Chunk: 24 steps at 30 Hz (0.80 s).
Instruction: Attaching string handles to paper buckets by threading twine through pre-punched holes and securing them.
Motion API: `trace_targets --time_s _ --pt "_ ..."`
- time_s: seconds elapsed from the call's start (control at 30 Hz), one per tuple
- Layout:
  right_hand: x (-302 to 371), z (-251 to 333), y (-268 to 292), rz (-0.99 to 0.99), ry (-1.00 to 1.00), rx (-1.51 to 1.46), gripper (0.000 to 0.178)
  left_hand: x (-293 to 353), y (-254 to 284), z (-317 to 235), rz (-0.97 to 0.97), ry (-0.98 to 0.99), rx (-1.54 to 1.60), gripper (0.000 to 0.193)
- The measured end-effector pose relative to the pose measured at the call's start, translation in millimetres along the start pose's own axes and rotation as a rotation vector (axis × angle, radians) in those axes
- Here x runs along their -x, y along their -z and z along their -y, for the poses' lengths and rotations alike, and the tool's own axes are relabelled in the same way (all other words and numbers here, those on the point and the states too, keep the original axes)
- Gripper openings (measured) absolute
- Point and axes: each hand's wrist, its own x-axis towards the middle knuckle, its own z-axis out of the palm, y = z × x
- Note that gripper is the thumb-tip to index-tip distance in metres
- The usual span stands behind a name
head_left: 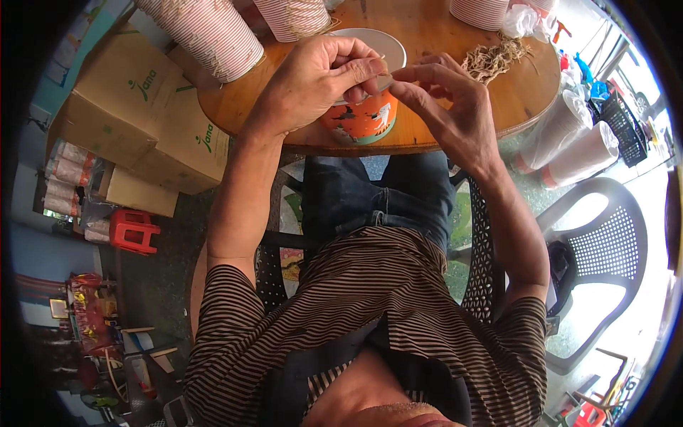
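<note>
head camera | wide fisheye, facing down | close over torso point(356, 277) and hands point(316, 78) | table point(519, 99) farther

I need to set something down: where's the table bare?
The table is bare between the leftmost container stack and left hand; below the twine; between the orange tub and upper-right stack. Crowded: far left, and at the tub, where the right hand also hovers.

At twelve o'clock, the left hand point(313, 78) is partly covering an orange tub point(365, 127); its pinched scrap point(385, 66) is looking indistinct. At eleven, the upper edge is cutting off stacked containers point(206, 34).
</note>
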Motion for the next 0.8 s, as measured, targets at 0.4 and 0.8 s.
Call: trace_targets --time_s 0.4,0.8 --pt "-0.5 -2.2 -9.8 0.071 -0.342 -0.416 0.025 4.4 -6.0 -4.6 0.012 -0.086 -0.079 0.015" --pt "12.7 -16.0 -8.5 -0.048 -0.287 -0.302 0.016 9.6 -4.2 -2.6 -0.031 -0.004 0.073 0.014"
